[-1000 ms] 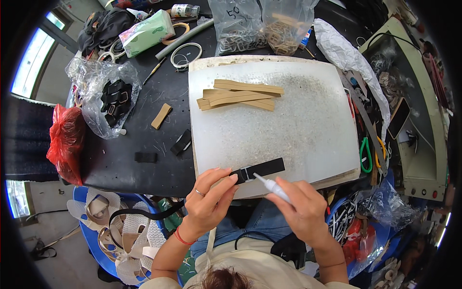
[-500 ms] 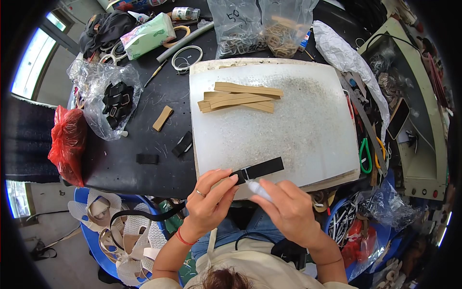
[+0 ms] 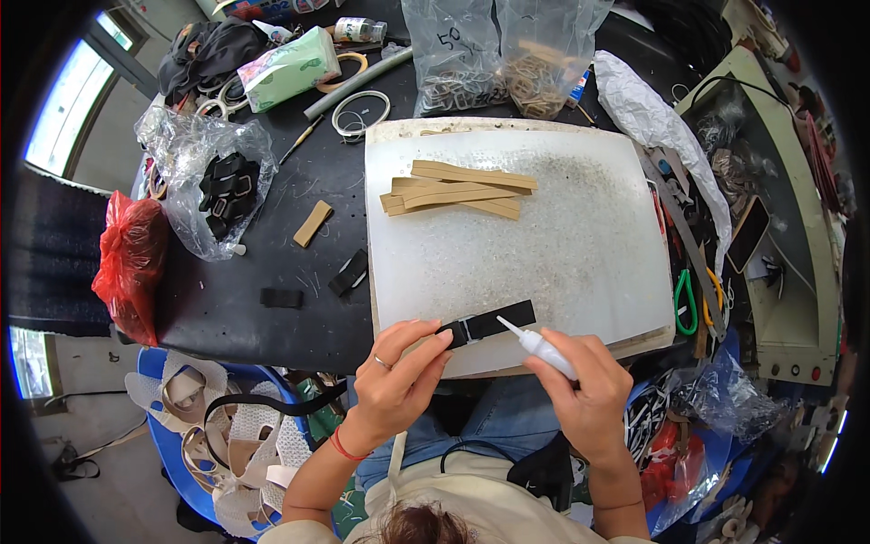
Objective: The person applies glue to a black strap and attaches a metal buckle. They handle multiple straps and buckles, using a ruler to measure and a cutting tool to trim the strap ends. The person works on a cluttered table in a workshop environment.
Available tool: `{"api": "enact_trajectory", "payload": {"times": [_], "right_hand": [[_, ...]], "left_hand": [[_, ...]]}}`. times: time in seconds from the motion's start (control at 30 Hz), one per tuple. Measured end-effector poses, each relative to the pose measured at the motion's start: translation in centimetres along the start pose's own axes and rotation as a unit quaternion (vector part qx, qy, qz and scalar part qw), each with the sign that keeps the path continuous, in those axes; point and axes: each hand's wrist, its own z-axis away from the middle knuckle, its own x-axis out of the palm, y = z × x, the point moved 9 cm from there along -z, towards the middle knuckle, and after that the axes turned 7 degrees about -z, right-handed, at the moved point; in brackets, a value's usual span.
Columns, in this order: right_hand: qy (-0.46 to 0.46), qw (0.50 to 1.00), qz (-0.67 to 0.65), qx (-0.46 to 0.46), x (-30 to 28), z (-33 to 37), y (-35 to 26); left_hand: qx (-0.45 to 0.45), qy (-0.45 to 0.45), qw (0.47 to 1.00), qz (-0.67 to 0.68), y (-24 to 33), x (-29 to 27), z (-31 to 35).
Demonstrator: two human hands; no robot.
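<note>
My left hand, closed, pinches one end of a black strap at the front edge of the white board. A small pale buckle loop sits around the strap just beyond my fingertips. In my right hand is a white glue bottle, gripped between thumb and fingers. Its thin nozzle points left over the strap's free part, right of the loop; whether the tip touches the strap I cannot tell. Several tan strips lie stacked further back on the board.
Left of the board lie a folded tan piece and two black ones. A red bag and a clear bag of black buckled straps stand far left. Green-handled scissors lie to the right. A blue basin of pale straps is below left.
My right hand has drawn the glue bottle to the right, so its nozzle went from the buckle loop to over the strap's free part. My left hand keeps its pinch.
</note>
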Motion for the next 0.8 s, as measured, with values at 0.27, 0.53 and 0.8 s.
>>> {"api": "enact_trajectory", "payload": {"times": [0.27, 0.53, 0.8], "right_hand": [[0.056, 0.983, -0.156, 0.074, 1.2, 1.4, 3.1], [0.001, 0.979, -0.170, -0.112, 4.1, 1.0, -0.3], [-0.045, 0.981, -0.151, -0.114, 5.7, 1.0, -0.3]], "left_hand": [[0.001, -0.002, 1.000, 0.005, 0.1, 0.0, -0.1], [0.002, -0.009, 1.000, 0.000, 0.2, -0.1, 0.0], [0.048, -0.051, 0.997, -0.035, 0.7, 0.4, -0.2]]}}
